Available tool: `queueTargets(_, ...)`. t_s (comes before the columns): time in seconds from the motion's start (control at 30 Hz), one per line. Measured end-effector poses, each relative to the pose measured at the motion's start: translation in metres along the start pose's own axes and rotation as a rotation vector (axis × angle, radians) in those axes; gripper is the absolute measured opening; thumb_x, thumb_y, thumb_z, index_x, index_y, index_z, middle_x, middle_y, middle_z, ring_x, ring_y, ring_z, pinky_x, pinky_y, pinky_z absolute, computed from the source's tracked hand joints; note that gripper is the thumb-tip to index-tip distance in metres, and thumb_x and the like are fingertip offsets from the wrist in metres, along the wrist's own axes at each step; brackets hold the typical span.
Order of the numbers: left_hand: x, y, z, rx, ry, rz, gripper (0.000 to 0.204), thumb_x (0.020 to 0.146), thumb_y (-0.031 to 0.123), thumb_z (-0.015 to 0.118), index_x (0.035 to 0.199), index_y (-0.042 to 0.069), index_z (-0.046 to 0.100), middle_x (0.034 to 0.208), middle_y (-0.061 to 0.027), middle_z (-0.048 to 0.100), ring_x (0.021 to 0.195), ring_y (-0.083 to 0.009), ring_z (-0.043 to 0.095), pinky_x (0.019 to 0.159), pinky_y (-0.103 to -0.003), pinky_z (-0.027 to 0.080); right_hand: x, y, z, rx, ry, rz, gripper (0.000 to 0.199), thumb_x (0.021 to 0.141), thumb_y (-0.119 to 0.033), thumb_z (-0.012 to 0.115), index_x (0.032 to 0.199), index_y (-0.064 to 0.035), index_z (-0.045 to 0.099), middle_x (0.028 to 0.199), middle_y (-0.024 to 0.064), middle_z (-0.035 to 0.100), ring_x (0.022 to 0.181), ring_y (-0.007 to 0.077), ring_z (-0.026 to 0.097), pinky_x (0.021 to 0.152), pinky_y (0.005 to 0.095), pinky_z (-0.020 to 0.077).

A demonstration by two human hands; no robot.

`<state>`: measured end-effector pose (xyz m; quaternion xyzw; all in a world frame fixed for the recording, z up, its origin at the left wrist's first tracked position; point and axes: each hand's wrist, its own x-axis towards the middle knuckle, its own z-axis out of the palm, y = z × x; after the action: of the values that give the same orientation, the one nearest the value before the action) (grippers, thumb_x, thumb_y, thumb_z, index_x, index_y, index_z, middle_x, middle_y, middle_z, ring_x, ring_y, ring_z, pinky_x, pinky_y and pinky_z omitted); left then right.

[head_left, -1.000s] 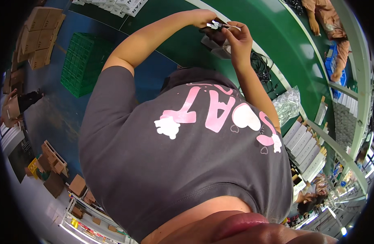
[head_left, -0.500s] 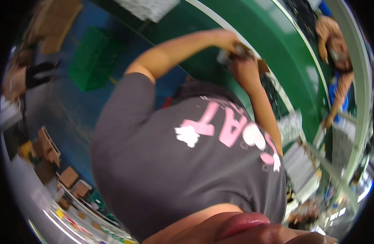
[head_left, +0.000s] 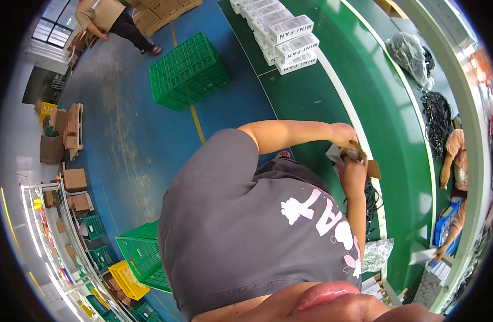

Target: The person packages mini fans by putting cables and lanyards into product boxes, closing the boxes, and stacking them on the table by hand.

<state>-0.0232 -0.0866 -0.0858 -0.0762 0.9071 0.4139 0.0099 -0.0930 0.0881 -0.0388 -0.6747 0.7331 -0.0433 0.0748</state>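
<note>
My left hand (head_left: 343, 134) and my right hand (head_left: 353, 173) meet over the edge of the green table (head_left: 396, 139). Between them they hold a small brown carton (head_left: 372, 168) and a pale grey piece (head_left: 334, 153) pressed against it. My left forearm reaches in from the left across my grey shirt, while my right forearm rises from below. The fingers hide most of the pale piece, so I cannot tell what it is. A bundle of black cables (head_left: 371, 199) lies just under my right wrist.
White oblong boxes (head_left: 289, 37) are stacked at the table's far end. Bagged black cables (head_left: 413, 51) and loose ones (head_left: 437, 118) lie to the right, near a co-worker's arm (head_left: 454, 155). Green crates (head_left: 187, 70) (head_left: 144, 252) stand on the blue floor. Another person (head_left: 104, 16) stands far off.
The view has swung, so more floor and table show. Both hands stay together at the small item, and the brown carton is now visible between them.
</note>
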Motion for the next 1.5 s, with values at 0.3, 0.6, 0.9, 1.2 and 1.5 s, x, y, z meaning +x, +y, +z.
queueTargets(0.3, -0.061, -0.018, -0.032, -0.016, 0.017, -0.071, 0.03, 0.084, 0.02, 0.065, 0.113, 0.016, 0.069, 0.094, -0.0123, 0.07, 0.075, -0.022, 0.066, 0.073, -0.031, 0.052, -0.024, -0.02, -0.035, 0.36, 0.564, -0.05, 0.016, 0.086, -0.004, 0.061, 0.101, -0.0041, 0.063, 0.087, 0.0122, 0.064, 0.078, 0.0276, 0.063, 0.076, 0.0367, 0.0498)
queueTargets(0.6, -0.085, -0.027, -0.036, -0.083, 0.121, -0.304, 0.032, 0.084, 0.034, 0.067, 0.108, 0.012, 0.07, 0.088, -0.0144, 0.07, 0.077, -0.027, 0.066, 0.073, -0.034, 0.051, -0.024, -0.048, 0.01, 0.751, 0.322, 0.132, 0.039, 0.083, -0.006, 0.065, 0.12, -0.0042, 0.054, 0.109, 0.014, 0.059, 0.078, 0.0267, 0.066, 0.066, 0.0373, 0.0517)
queueTargets(0.9, -0.099, -0.02, -0.03, -1.168, 0.09, -0.166, 0.042, 0.089, 0.02, 0.063, 0.127, 0.002, 0.056, 0.113, -0.0044, 0.065, 0.086, -0.0096, 0.059, 0.076, -0.025, 0.048, -0.011, -0.048, 0.029, 0.577, 0.346, 0.039, 0.04, 0.079, -0.001, 0.067, 0.118, -0.005, 0.057, 0.114, 0.0119, 0.053, 0.086, 0.0264, 0.063, 0.068, 0.0359, 0.0517)
queueTargets(1.2, -0.102, -0.009, 0.019, -0.32, 0.736, -0.055, 0.024, 0.079, -0.001, 0.065, 0.103, 0.002, 0.061, 0.099, -0.0092, 0.064, 0.09, -0.0145, 0.061, 0.081, -0.027, 0.048, 0.008, -0.042, 0.046, 0.675, 0.419, 0.057, 0.036, 0.076, 0.006, 0.067, 0.11, -0.0037, 0.058, 0.109, 0.0128, 0.052, 0.085, 0.0256, 0.062, 0.073, 0.0352, 0.0531)
queueTargets(1.5, -0.121, -0.018, 0.013, 0.013, 0.604, 0.233, 0.027, 0.081, 0.006, 0.06, 0.105, 0.011, 0.069, 0.122, -0.0129, 0.062, 0.089, -0.0254, 0.061, 0.084, -0.032, 0.048, 0.006, -0.034, 0.058, 0.923, 0.481, 0.167, 0.048, 0.075, 0.006, 0.066, 0.118, -0.0049, 0.05, 0.094, 0.012, 0.057, 0.083, 0.0271, 0.064, 0.075, 0.0357, 0.0539)
